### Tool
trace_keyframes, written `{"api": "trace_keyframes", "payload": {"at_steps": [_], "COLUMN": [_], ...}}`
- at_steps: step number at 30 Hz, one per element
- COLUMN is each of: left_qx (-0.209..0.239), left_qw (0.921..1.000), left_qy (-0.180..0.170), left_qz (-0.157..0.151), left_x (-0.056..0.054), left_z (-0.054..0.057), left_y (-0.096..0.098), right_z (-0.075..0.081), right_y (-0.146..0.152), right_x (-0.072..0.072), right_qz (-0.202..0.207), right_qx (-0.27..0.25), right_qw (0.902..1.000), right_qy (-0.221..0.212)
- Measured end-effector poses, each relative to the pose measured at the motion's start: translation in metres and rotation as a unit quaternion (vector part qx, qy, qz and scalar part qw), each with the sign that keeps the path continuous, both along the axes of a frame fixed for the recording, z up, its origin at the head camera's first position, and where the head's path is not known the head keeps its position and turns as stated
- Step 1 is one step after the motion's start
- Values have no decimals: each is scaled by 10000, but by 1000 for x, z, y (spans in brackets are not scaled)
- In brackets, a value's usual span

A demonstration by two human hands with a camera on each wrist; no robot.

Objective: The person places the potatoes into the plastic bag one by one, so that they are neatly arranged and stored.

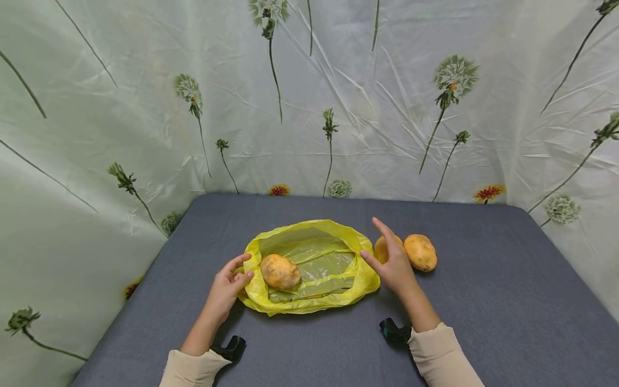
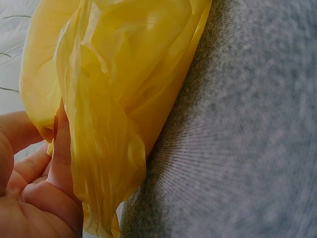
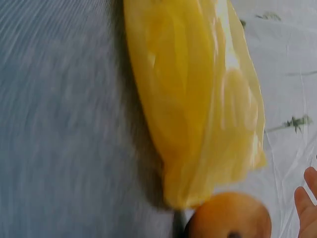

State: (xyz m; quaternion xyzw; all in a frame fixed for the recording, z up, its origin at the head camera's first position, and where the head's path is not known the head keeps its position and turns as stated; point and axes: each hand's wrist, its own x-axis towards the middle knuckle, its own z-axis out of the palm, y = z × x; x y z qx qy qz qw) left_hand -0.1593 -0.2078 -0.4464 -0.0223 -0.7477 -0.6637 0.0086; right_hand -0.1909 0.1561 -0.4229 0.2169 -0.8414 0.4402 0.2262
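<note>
A yellow plastic bag (image 1: 314, 307) lies with its mouth spread wide on the table. Inside it, toward the left end, rests a potato (image 1: 280, 272). My left hand (image 1: 227, 287) pinches the bag's left rim between thumb and fingers; the left wrist view has the yellow film (image 2: 109, 124) between them. Beside the bag's right end, my right hand (image 1: 397, 271) is raised with fingers extended and holds nothing. Partly behind that hand is a second potato (image 1: 381, 250), and a third potato (image 1: 420, 252) sits just right of it. One potato (image 3: 230, 218) shows below the bag in the right wrist view.
The dark grey table (image 1: 508, 301) extends to both sides and in front of the bag. A pale flower-printed curtain (image 1: 309, 107) hangs behind the table and along its sides. Black devices (image 1: 234, 349) are strapped at both wrists.
</note>
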Motion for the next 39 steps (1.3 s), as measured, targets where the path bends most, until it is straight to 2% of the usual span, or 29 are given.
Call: {"api": "trace_keyframes", "payload": {"at_steps": [15, 28, 39], "left_qx": [-102, -69, -90], "left_qw": [9999, 10000, 9999], "left_qy": [81, 14, 51], "left_qz": [4, 49, 21], "left_x": [-1, 0, 0], "left_z": [-4, -3, -3], "left_y": [-1, 0, 0], "right_z": [-10, -24, -32], "right_y": [49, 76, 88], "right_x": [5, -1, -2], "right_qz": [-709, -1033, -1191], "right_qx": [59, -78, -55], "right_qw": [9975, 9942, 9928], "right_qy": [48, 282, -123]}}
